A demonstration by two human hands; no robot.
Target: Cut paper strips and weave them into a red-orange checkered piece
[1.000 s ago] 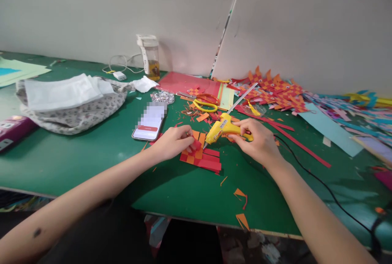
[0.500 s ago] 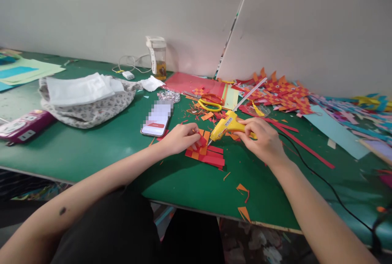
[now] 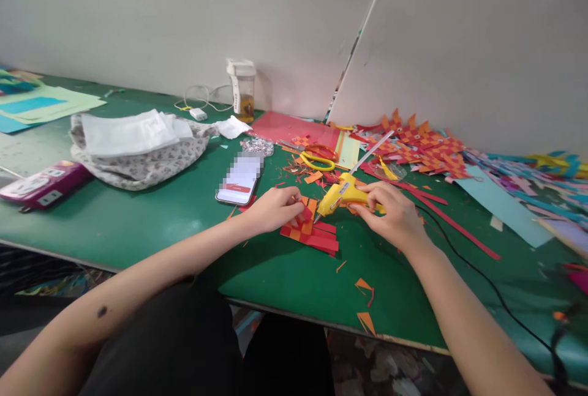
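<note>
My right hand grips a yellow hot glue gun with a clear glue stick poking out of its back. The nozzle points down at a woven piece of red and orange paper strips on the green table. My left hand is closed on the left part of this weave, thumb and fingers pinching a red strip there. Whether the nozzle touches the paper, I cannot tell. Loose red strip ends reach out to the right of the weave.
Behind the hands lie yellow-handled scissors, a phone and paper scraps. Finished woven paper pieces are heaped at the back right. The gun's black cord runs right. A bottle, cloth bag and purple power strip stand left.
The view has shifted slightly. The glue gun's nozzle has dipped a little lower beside the woven paper. Both hands keep their grips.
</note>
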